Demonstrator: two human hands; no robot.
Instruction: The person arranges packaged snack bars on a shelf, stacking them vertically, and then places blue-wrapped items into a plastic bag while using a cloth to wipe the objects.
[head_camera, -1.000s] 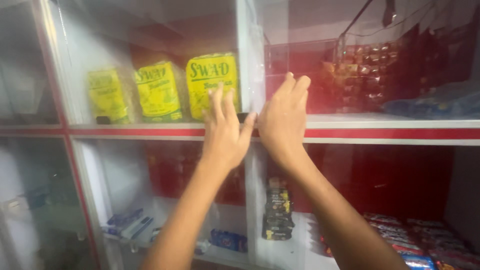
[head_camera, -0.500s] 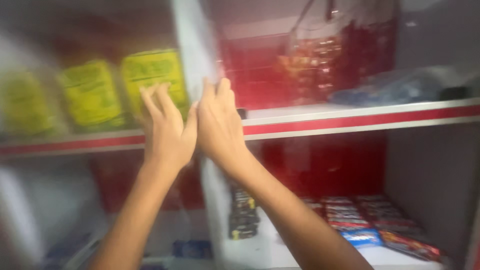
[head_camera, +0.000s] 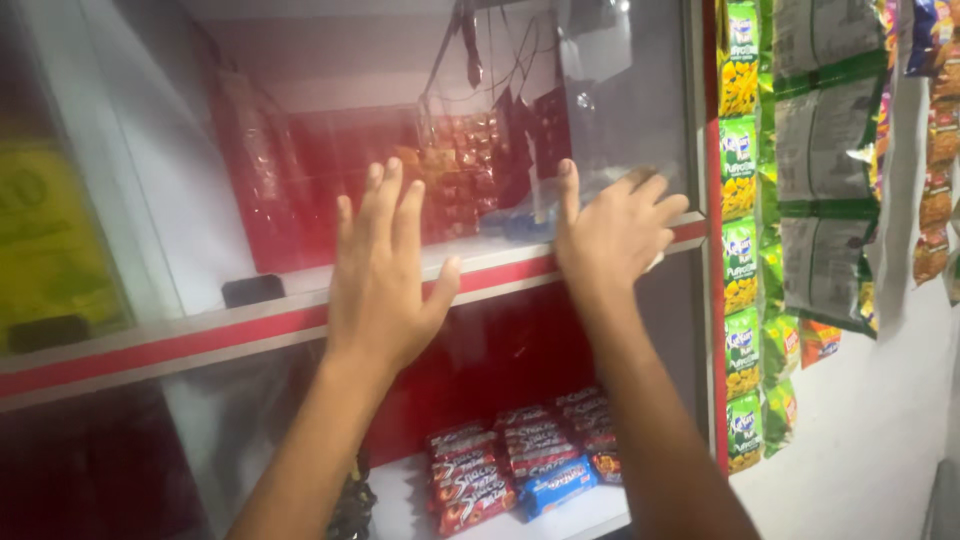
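Glass door: clear, reflective, centre frame.
Left hand: spread flat on glass.
Right hand: spread, pressing the glass.

Bare forearms, no sleeves, rings.

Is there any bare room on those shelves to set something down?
Upper shelf: bare between the small black thing and left hand. Lower shelf: a white patch left of the red snack packs. Crowded: hanging packets right of the cabinet.
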